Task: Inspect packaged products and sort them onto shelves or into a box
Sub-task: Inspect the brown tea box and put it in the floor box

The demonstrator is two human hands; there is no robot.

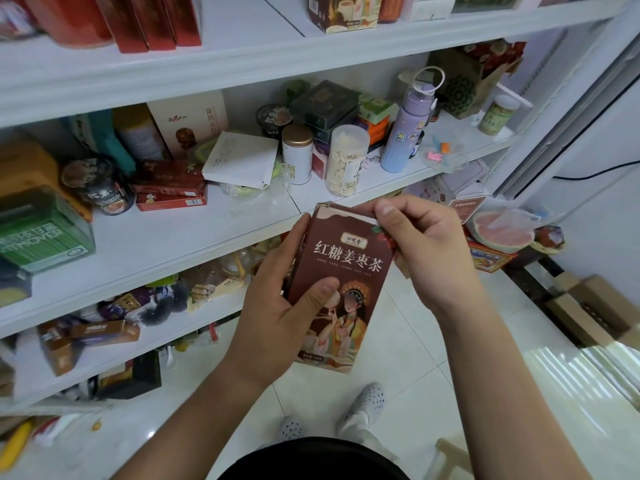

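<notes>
Head view, inspection step, judged from the pose.

Item: brown tea box [341, 282], printed front toward cam. It is held in the air before the shelves, above the floor tiles, near centre. It stands roughly upright with its top leaning a bit right.

Grip, left hand [273, 323]: wrapped round the box's lower left edge, thumb [323, 291] flat across the front face, other fingers behind and out of sight. A closed, carrying hold that takes the wt.

Grip, right hand [427, 251]: fingers curled narrow and pinching the top right corner at the flap, fingertips [386, 211] on the upper edge. The flap looks slightly lifted; can't tell if the seal is broken.

How to do it well (my est.):
- Keep the left hand as the support and let the right only turn or probe the box.
- Check the flap closure first, then rotate to see the back and base for date and dents.
- Don't squeeze the thin card walls.
- Decide the destination before letting go: a bare patch on the middle shelf [156, 244] at left, or the cardboard box [595, 317] on the floor at far right.
- The shelf is crowded near the clear jar [346, 161], so set the box down upright w/o nudging its neighbours.
</notes>
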